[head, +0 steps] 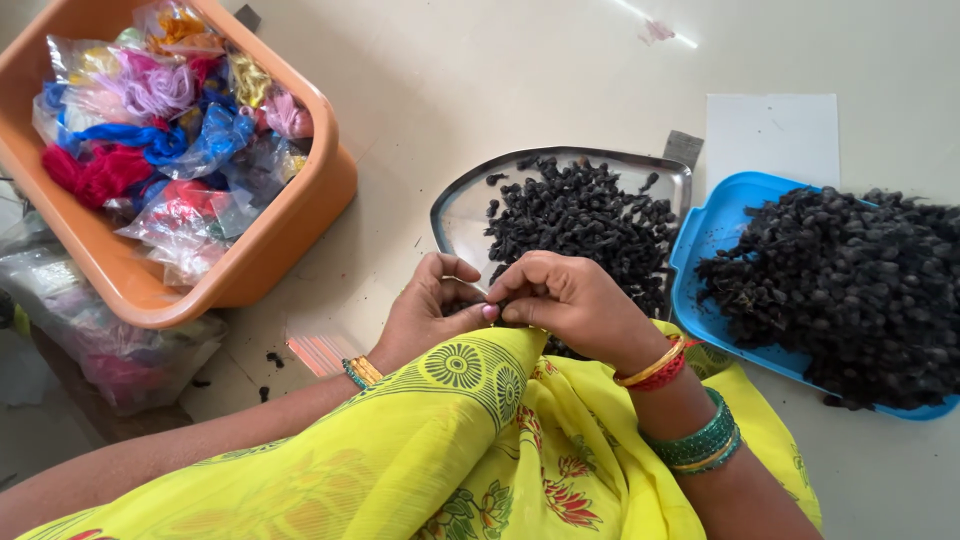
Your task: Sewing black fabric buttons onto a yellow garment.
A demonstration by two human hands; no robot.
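My left hand (428, 308) and my right hand (568, 298) meet over my lap, fingertips pinched together on something small and dark that the fingers mostly hide. Both rest on yellow floral cloth (470, 440) draped over my knee. Just beyond the hands lies a steel tray (462, 205) holding a heap of small black tufts (585, 220). To the right, a blue plastic tray (715, 235) carries a bigger pile of black tufts (850, 285).
An orange plastic tub (285, 245) at the left is full of clear bags of coloured thread (160, 130). More bagged thread (90, 330) lies under it. A white sheet (772, 135) lies behind the blue tray. The floor is pale tile.
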